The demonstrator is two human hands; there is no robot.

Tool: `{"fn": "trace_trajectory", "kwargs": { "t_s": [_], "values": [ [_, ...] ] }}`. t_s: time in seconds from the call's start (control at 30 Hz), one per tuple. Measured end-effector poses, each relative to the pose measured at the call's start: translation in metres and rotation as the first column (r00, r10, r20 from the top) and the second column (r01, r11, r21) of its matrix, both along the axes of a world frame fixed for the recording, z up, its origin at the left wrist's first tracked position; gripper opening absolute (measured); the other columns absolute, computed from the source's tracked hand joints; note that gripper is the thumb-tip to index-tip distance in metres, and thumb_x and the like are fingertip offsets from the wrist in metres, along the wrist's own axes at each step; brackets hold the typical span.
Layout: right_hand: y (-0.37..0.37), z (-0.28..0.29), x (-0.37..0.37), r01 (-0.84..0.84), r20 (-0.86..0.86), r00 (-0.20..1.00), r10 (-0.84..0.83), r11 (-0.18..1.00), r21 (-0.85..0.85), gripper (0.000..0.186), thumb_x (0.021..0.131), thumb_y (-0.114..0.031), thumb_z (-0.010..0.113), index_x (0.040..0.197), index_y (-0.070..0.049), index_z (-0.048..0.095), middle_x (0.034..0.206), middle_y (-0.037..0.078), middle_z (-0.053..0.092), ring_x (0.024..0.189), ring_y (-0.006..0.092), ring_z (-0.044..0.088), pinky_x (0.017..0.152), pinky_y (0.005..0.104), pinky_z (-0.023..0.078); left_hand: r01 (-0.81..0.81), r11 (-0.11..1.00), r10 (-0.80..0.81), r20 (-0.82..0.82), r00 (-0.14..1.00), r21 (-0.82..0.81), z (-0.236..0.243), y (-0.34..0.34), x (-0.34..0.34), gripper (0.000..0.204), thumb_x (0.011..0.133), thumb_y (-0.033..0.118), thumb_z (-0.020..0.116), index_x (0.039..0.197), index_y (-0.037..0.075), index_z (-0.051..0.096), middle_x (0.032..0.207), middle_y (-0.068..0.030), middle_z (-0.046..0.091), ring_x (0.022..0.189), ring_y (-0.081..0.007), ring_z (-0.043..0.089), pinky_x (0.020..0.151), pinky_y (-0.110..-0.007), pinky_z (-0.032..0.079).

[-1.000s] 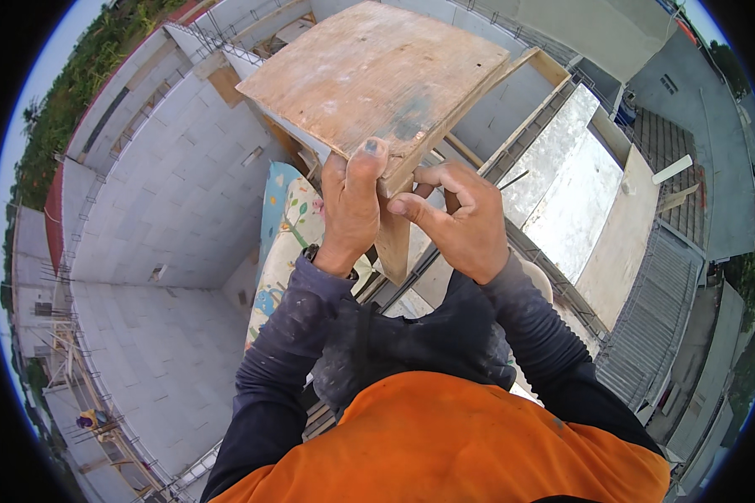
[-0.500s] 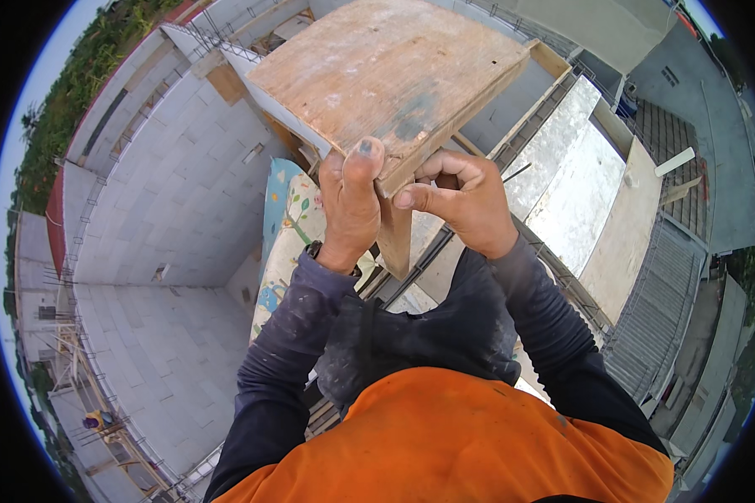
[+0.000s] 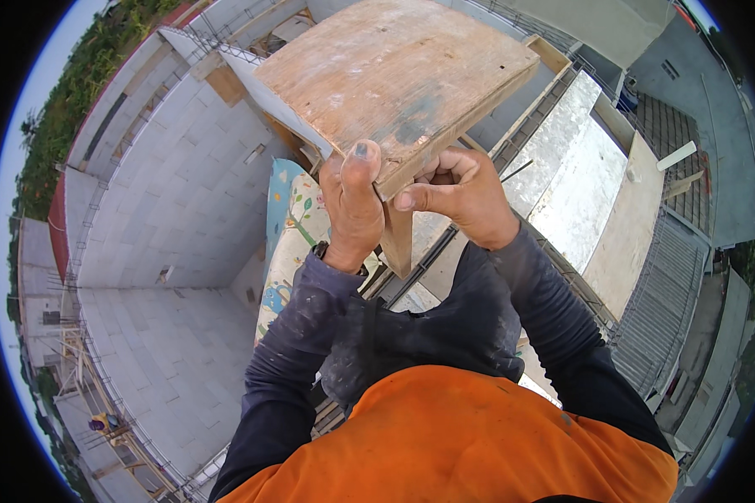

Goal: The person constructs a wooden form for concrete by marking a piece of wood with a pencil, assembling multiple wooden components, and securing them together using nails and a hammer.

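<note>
A weathered plywood panel (image 3: 403, 75) with a timber-edged side is held up in front of me, its near corner towards my body. My left hand (image 3: 351, 205) grips that corner from the left, its thumb laid up over the top face. On the right side, my right hand (image 3: 470, 197) has its fingers curled at the edge and its thumb pressed close to the corner. Its fingertips are partly hidden behind the panel's edge. Below the corner, between both hands, a pointed piece of wood (image 3: 397, 243) hangs down.
Tall grey block walls (image 3: 168, 168) drop away at the left. Patterned cloth (image 3: 310, 214) lies beside my left forearm. Boards (image 3: 575, 180) and thin steel bars run along the right, above a corrugated roof (image 3: 663, 293). Another person (image 3: 103, 422) is far below left.
The panel and both hands shift very slightly within the view. Both hands keep the same hold at the corner.
</note>
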State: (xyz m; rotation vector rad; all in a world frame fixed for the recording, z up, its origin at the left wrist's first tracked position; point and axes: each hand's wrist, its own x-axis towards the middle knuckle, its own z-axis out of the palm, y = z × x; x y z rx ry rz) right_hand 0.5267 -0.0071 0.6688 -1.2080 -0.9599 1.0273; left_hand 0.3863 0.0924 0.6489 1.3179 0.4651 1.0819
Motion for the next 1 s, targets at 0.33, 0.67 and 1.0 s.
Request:
{"fn": "trace_trajectory", "kwargs": {
  "t_s": [0.33, 0.67, 1.0],
  "values": [
    [-0.002, 0.005, 0.001, -0.072, -0.07, 0.995, 0.071, 0.997, -0.014, 0.04, 0.08, -0.01, 0.09, 0.114, 0.003, 0.073, 0.104, 0.008, 0.076, 0.096, 0.0143, 0.07, 0.086, 0.0289, 0.057, -0.049, 0.997, 0.049, -0.013, 0.999, 0.054, 0.006, -0.007, -0.003, 0.048, 0.1, 0.044, 0.052, 0.071, 0.006, 0.053, 0.069, 0.0044, 0.048, 0.067, -0.0093, 0.041, 0.059, -0.032, 0.033],
    [-0.009, 0.007, -0.004, -0.053, -0.025, 0.998, 0.052, 0.999, -0.012, 0.039, 0.081, -0.014, 0.089, 0.113, 0.001, 0.072, 0.1, 0.006, 0.075, 0.091, 0.0122, 0.068, 0.081, 0.0275, 0.056, -0.079, 0.996, 0.078, 0.028, 0.997, 0.044, 0.014, -0.023, -0.006, 0.046, 0.099, 0.043, 0.055, 0.077, 0.003, 0.06, 0.072, 0.004, 0.053, 0.069, -0.0079, 0.045, 0.06, -0.031, 0.037],
    [-0.069, 0.054, 0.02, 0.015, 0.178, 0.984, -0.002, 0.997, -0.072, 0.029, 0.102, -0.021, 0.053, 0.114, 0.0, 0.069, 0.084, 0.005, 0.068, 0.069, 0.0069, 0.054, 0.062, 0.0233, 0.045, -0.047, 0.993, 0.04, 0.069, 0.997, 0.104, 0.009, -0.028, -0.008, 0.037, 0.099, 0.036, 0.058, 0.083, 0.003, 0.06, 0.075, 0.0031, 0.054, 0.071, -0.0072, 0.045, 0.061, -0.029, 0.036]
  ]
}}
